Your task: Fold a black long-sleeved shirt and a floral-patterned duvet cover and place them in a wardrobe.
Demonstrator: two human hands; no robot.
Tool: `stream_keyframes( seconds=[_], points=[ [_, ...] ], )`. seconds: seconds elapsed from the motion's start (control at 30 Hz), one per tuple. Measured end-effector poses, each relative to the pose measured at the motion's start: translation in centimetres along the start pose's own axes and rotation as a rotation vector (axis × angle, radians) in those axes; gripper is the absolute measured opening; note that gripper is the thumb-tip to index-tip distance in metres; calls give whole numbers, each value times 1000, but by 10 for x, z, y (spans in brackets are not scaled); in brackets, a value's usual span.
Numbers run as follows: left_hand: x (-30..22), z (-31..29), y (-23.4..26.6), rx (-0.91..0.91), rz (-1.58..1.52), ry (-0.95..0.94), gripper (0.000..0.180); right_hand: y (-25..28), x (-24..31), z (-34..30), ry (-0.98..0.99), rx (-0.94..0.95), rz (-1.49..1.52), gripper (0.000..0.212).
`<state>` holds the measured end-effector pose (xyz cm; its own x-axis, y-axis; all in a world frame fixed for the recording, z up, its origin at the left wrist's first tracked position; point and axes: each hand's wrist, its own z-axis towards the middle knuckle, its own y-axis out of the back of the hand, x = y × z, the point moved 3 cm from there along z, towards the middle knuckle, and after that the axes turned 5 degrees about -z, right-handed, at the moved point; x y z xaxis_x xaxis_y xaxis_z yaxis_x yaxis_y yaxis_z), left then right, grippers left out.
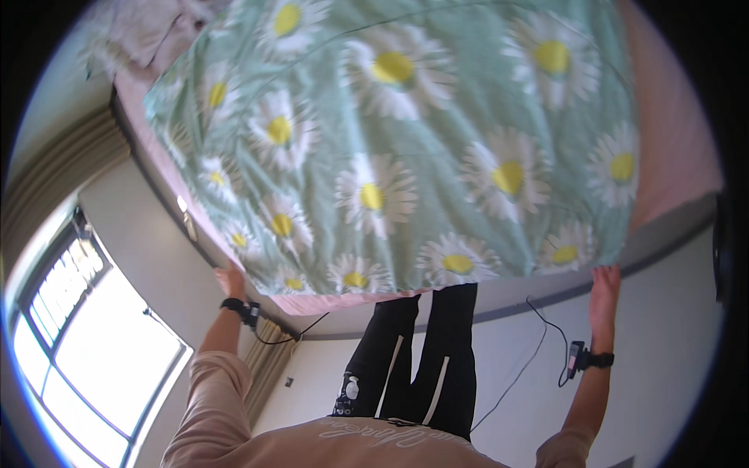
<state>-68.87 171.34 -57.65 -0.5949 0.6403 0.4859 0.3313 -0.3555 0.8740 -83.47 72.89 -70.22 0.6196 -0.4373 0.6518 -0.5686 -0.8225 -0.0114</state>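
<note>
A light green cloth (437, 148), like a quilt or bed sheet, is printed with large white daisies with yellow centres. It spreads wide in front of me, wrinkled toward its lower left. At its near left corner, my left hand (231, 279) is closed on the edge, its fingertips partly hidden. Across from it, my right hand (605, 292) grips the near right corner with bent fingers. A pink layer (320, 303) shows below the near edge of the green cloth, and pink fabric (667, 148) extends past its right side.
A bright barred window (101, 335) with a curtain (269, 351) is on the left. Pale plush-looking fabric (152, 35) lies at the far left. Black wristbands with small devices (577, 359) and dangling cables are on my wrists. My black trousers (437, 351) show below the cloth.
</note>
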Motion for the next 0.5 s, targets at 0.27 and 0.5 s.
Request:
stream_keyframes(
  seconds=[0.27, 0.5],
  points=[
    [-29, -244, -20, 929, -1260, 589, 44, -33, 74, 21, -331, -9, 63, 49],
    [-62, -223, 8, 810, -2132, 856, 40, -49, 82, 6, -337, 104, 73, 51]
  ],
)
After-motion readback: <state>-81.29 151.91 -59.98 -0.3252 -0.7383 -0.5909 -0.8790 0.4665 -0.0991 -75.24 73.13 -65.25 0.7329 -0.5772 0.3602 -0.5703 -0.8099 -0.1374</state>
